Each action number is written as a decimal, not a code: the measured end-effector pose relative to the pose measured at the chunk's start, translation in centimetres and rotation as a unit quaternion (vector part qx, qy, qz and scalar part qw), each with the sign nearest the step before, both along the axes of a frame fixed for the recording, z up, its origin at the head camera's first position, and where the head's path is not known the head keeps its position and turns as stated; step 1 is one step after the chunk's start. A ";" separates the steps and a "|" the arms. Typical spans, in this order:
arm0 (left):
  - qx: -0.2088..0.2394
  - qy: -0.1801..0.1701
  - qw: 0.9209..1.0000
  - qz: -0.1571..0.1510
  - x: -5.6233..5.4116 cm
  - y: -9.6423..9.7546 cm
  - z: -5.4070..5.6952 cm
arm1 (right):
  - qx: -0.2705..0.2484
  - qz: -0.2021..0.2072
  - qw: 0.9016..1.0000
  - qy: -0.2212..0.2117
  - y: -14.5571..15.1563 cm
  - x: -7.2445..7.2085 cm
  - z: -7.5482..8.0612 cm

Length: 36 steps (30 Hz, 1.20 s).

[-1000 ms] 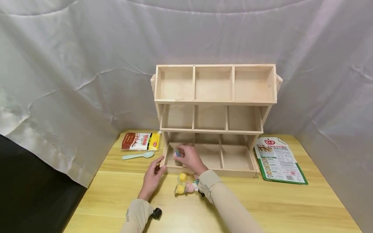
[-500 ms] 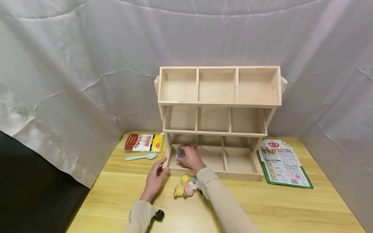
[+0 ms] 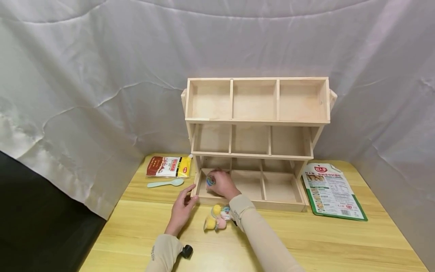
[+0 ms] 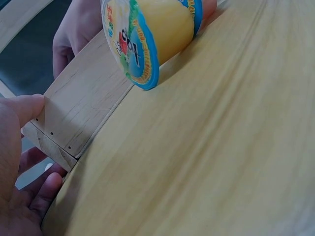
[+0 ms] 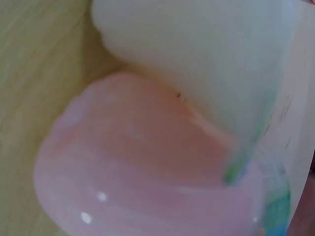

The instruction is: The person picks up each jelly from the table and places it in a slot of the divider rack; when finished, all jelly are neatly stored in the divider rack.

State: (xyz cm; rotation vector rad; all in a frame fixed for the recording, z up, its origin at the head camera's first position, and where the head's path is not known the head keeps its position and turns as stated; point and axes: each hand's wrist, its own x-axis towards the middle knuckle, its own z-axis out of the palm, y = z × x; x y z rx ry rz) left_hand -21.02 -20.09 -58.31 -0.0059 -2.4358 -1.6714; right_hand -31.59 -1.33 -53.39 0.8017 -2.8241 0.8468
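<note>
Head view: the right hand is closed on 1 small cup with a blue-green lid, within the left compartment of the bottom tier of a wooden rack. The left hand has thumb and fingers around that tier's near left corner. On the desk, near side of the rack, sit 2 yellow cups and 1 pink cup. A spoon lies left (a pouch is just beyond it); a green-edged bag lies right.

Left wrist view: the left thumb rests on the front board, fingers bent past its end. 1 yellow cup lies tipped, printed lid showing.

Right wrist view: the pink cup and 1 whitish cup, blurred; right-hand grip cannot be told here.
</note>
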 end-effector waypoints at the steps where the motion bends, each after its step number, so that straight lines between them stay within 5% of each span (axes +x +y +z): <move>1: 0.000 0.001 1.000 0.000 0.0 0.0 0.0 | -0.001 0.002 1.000 -0.001 0.0 0.0 0.0; 20: -0.007 -0.001 1.000 0.004 0.0 0.1 0.2 | 0.003 0.040 0.999 -0.031 1.1 1.1 1.6; 25: -0.011 -0.007 1.000 0.005 0.2 0.2 0.1 | -0.024 0.055 0.997 -0.055 2.6 2.4 2.9; 36: -0.011 -0.011 1.000 0.008 0.1 0.2 0.1 | -0.055 0.017 0.997 -0.059 8.4 5.7 4.9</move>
